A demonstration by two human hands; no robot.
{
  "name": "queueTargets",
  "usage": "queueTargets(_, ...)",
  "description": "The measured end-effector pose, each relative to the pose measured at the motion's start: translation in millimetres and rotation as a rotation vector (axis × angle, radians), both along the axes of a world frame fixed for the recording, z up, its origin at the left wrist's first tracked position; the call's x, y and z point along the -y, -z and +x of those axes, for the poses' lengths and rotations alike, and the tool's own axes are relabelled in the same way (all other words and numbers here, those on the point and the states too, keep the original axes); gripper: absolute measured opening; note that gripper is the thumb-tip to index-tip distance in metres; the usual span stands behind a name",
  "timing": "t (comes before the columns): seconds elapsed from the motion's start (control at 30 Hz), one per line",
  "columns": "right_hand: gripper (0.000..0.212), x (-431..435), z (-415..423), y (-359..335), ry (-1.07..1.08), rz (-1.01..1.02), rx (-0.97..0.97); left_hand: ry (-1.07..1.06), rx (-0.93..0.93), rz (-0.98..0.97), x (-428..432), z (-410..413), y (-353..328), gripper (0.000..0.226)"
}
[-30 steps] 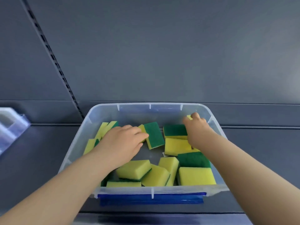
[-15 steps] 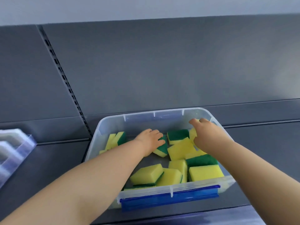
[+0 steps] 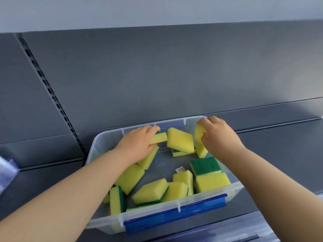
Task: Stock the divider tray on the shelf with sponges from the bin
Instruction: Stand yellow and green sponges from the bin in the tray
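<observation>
One sponge (image 3: 159,139) is gripped under the left hand (image 3: 138,145)'s curled fingers; a second sponge (image 3: 199,132) is pinched between the right hand (image 3: 218,135)'s fingers

No text, brand or number is showing clearly enough to read. A small white sticker (image 3: 180,170) is lying on the clear floor of the plastic bin (image 3: 104,223), a little below and right of the frame's centre. Whatever print it is carrying is coming through only as a grey blur. Just left of it and slightly higher, a round moulded mark (image 3: 160,161) is showing faintly in the same floor, too faint to make out.
</observation>
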State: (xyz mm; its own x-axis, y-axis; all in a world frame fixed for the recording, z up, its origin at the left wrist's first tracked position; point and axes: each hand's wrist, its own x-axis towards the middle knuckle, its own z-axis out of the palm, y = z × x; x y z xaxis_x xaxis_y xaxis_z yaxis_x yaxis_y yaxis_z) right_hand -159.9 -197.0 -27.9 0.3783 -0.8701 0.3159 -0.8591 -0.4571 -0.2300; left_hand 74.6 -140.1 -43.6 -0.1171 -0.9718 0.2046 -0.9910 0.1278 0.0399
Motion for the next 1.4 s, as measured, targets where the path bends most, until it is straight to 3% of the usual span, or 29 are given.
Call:
queueTargets(0.1,0.046,1.3,1.9,-5.3,-0.011,0.050,0.097,-0.128,-0.241,-0.046,-12.4,2.3,-10.9,0.050)
queueTargets(0.23,0.049,0.7,5.4,-7.1,-0.119,0.174,0.222,-0.135,-0.508,-0.115,-23.2,8.7,-18.8,0.057)
queueTargets(0.57,0.045,-11.1,29.0,2.0,-0.175,0.438,0.478,-0.170,-0.697,-0.042,-37.5,9.7,-7.5,0.053)
queueTargets(0.9,0.054,-18.0,31.6,1.4,-0.190,0.463,0.431,-0.139,-0.601,-0.047,-38.6,-12.4,-11.8,0.053)
queueTargets(1.13,0.054,-15.5,18.1,-4.3,-0.154,0.359,0.368,-0.162,-0.416,-0.099,-50.1,-24.2,-19.5,0.059)
queueTargets(1.33,0.045,-19.1,9.6,6.1,-0.194,0.414,0.407,-0.203,-0.089,-0.409,-80.5,-39.6,-23.7,0.052)
queueTargets(1.4,0.044,-23.3,8.3,6.9,-0.202,0.405,0.451,-0.253,-0.083,-0.441,-95.0,-41.7,-23.8,0.058)
